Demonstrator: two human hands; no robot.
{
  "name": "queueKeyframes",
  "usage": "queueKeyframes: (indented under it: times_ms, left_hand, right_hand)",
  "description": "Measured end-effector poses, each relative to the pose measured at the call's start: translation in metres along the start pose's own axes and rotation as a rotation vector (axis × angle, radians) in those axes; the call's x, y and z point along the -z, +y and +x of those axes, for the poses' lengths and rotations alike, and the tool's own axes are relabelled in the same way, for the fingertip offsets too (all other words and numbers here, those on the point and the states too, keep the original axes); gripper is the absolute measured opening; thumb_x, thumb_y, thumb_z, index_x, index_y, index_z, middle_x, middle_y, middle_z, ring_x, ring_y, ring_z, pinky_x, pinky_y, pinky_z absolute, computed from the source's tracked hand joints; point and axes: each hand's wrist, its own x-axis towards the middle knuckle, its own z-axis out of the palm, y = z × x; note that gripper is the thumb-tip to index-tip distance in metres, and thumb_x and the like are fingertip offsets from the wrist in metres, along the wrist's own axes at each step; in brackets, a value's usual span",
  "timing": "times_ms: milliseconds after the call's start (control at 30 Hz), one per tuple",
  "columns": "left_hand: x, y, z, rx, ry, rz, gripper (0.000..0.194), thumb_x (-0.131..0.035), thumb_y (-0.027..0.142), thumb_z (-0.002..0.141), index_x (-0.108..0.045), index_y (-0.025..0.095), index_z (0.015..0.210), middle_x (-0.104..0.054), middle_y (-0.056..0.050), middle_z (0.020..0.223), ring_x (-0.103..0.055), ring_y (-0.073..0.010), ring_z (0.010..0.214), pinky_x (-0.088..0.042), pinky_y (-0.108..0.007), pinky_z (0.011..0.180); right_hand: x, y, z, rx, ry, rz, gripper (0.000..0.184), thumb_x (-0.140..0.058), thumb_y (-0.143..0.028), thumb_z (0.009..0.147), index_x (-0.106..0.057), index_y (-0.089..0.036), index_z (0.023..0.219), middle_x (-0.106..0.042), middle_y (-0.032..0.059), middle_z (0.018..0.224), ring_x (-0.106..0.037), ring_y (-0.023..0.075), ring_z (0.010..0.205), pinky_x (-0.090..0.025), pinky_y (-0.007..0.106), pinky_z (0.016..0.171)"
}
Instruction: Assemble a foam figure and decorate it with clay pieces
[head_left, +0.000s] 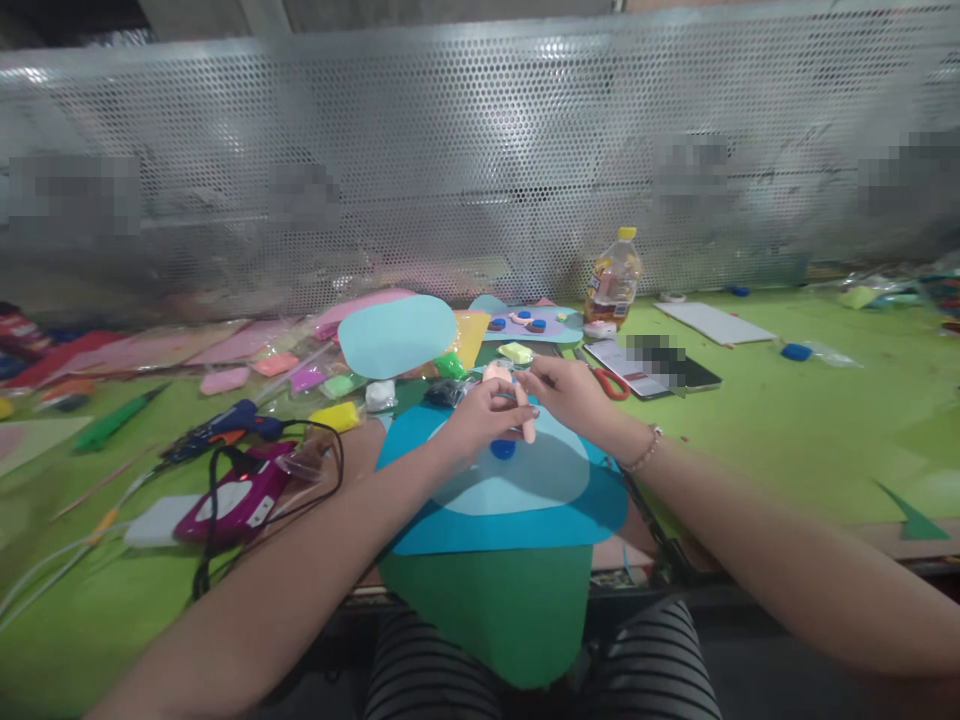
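Over a light blue rounded paper sheet (517,490), my left hand (484,415) is closed on a peach-coloured piece of modelling clay (529,424), part of it hidden by the fingers. My right hand (562,390) is close beside it, its fingers bent together against the upper part of that clay. Whether a separate bit is between the right fingertips is too small to make out. A blue lump of clay (502,450) lies on the light blue sheet just under my hands. Larger blue paper (420,520) and green paper (495,600) lie beneath.
To the left are a glue gun (225,425), a purple power strip (240,495) with cables, and a green cutter (116,415). Bagged clay (337,415) lies behind. Red-handled scissors (613,384), a phone (645,365) and a bottle (615,280) stand or lie to the right.
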Motion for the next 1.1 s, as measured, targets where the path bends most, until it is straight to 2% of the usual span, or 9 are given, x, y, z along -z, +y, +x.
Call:
queueKeyframes:
  times_ms: [233, 633, 1100]
  left_hand:
    - [-0.0001, 0.0004, -0.0011, -0.004, 0.005, -0.016, 0.034, -0.075, 0.03, 0.063, -0.048, 0.018, 0.08, -0.064, -0.002, 0.063, -0.063, -0.0221, 0.087, -0.05, -0.034, 0.071]
    - [0.0025, -0.001, 0.0, -0.029, -0.039, -0.008, 0.033, -0.073, 0.036, 0.065, -0.049, 0.017, 0.079, -0.063, -0.003, 0.061, -0.063, -0.0198, 0.082, -0.05, -0.034, 0.072]
    - [0.0037, -0.0025, 0.0002, -0.029, -0.072, -0.036, 0.032, -0.07, 0.037, 0.069, -0.05, 0.017, 0.083, -0.063, -0.003, 0.06, -0.063, -0.0203, 0.088, -0.049, -0.035, 0.077]
  right_hand:
    - [-0.0003, 0.0013, -0.0004, 0.015, -0.009, -0.002, 0.039, -0.045, -0.034, 0.087, -0.031, -0.019, 0.054, -0.034, -0.0048, 0.048, -0.03, 0.0073, 0.047, -0.021, 0.023, 0.046]
    - [0.0012, 0.0002, -0.0003, 0.014, -0.074, -0.04, 0.036, -0.044, -0.032, 0.088, -0.035, -0.018, 0.056, -0.04, -0.0031, 0.051, -0.036, 0.0076, 0.048, -0.024, 0.022, 0.048]
    - [0.0028, -0.0007, 0.0001, -0.021, -0.078, -0.008, 0.038, -0.042, -0.034, 0.087, -0.034, -0.018, 0.055, -0.038, -0.0037, 0.049, -0.034, 0.0076, 0.048, -0.023, 0.023, 0.048]
